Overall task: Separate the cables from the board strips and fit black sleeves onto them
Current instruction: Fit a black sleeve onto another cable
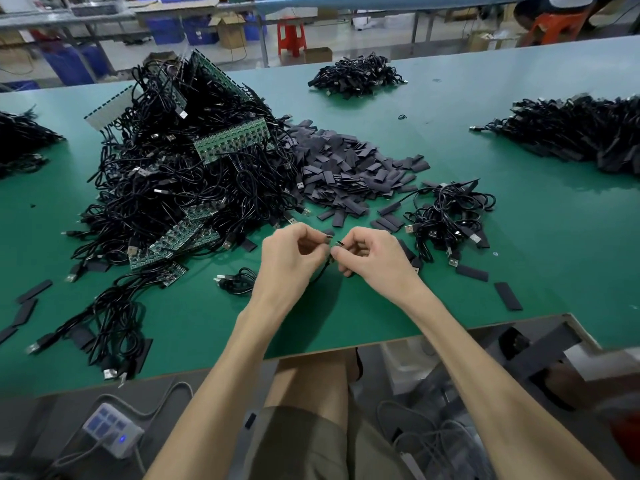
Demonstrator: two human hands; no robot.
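Note:
Above the green table's near edge, my left hand [292, 256] pinches a small black sleeve [327, 240] at its fingertips. Facing it, my right hand [372, 256] pinches the small board end of a black cable [320, 273], whose wire droops between the two hands. The two pieces sit a finger's width apart. To the left rises a big tangle of black USB cables [180, 188] still joined to green board strips [232, 140]. A heap of loose black sleeves [349, 168] lies behind my hands.
A small bundle of cables [446, 216] lies right of my hands, and a coiled cable [239, 280] lies to their left. More cable piles sit at the far centre [356, 76], far right [581, 133] and far left [20, 140]. Stray sleeves dot the table [554, 258]. A power strip [110, 433] lies on the floor.

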